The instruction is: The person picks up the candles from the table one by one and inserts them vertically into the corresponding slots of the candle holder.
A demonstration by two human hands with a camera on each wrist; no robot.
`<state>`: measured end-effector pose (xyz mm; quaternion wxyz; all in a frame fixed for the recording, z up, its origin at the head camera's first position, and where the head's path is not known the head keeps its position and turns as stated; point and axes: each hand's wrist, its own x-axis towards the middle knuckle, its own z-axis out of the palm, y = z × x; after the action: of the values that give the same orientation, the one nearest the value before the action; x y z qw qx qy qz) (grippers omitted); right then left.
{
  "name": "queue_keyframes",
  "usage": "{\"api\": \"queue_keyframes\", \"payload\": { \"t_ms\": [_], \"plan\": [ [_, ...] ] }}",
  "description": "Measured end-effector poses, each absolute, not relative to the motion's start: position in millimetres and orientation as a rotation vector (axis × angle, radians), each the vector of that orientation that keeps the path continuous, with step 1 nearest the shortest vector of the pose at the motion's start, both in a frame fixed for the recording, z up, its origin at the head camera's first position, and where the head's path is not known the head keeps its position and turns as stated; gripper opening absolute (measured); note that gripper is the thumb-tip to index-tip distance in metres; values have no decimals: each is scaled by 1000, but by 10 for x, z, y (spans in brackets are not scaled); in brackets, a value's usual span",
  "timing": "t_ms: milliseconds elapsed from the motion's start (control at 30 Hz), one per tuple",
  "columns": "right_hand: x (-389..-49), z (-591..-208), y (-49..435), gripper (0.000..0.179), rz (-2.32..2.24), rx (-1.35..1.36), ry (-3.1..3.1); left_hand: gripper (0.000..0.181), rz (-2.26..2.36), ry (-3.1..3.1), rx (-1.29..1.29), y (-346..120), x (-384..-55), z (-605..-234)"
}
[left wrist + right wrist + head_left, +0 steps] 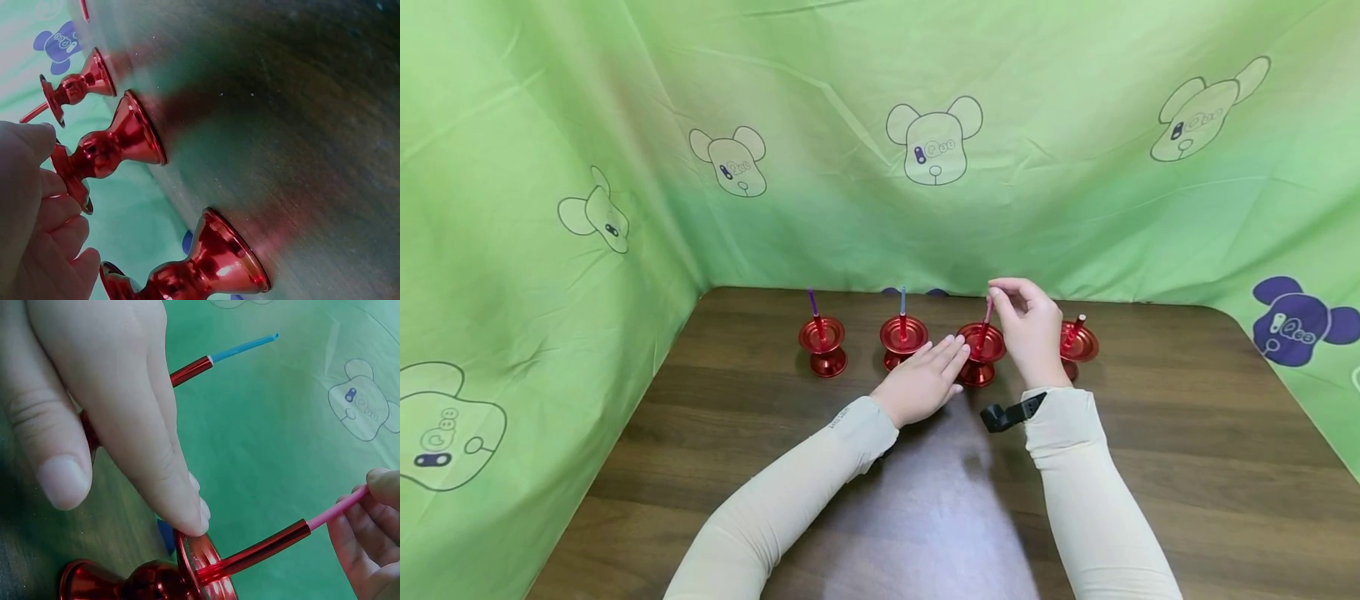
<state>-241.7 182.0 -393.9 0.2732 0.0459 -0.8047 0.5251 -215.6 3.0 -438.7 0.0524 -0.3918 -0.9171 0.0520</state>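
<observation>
On wood table (1187, 408), 1 pink stick (322, 519), probably light, brittle, best taken high, is pinched by right hand (1033, 329), red holder (977, 372) touched by straight-fingered left hand (922, 385).

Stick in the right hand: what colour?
The stick is pink, clearest in the right wrist view.

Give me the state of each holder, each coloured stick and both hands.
Leftmost holder: upright, stick in tube.
Second holder: upright, stick in tube.
Third holder: upright.
Rightmost holder: upright, no coloured stick showing.
Purple stick: standing.
Blue stick: standing.
Pink stick: pinched, at the third tube's end.
Left hand: fingers straight, at third rim.
Right hand: pinching pink stick.
</observation>
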Motion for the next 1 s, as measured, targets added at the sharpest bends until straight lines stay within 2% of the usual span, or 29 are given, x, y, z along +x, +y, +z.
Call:
{"api": "queue_keyframes", "payload": {
  "t_ms": [333,1000],
  "plan": [
    [-2401,-3982,1824,16,1318,197,-2107,61,165,-2787,-1198,19,-2145,-4379],
    [-2373,-4030,1821,15,1266,269,-2101,61,146,-2799,-1200,19,-2152,-4364]
  ]
}}
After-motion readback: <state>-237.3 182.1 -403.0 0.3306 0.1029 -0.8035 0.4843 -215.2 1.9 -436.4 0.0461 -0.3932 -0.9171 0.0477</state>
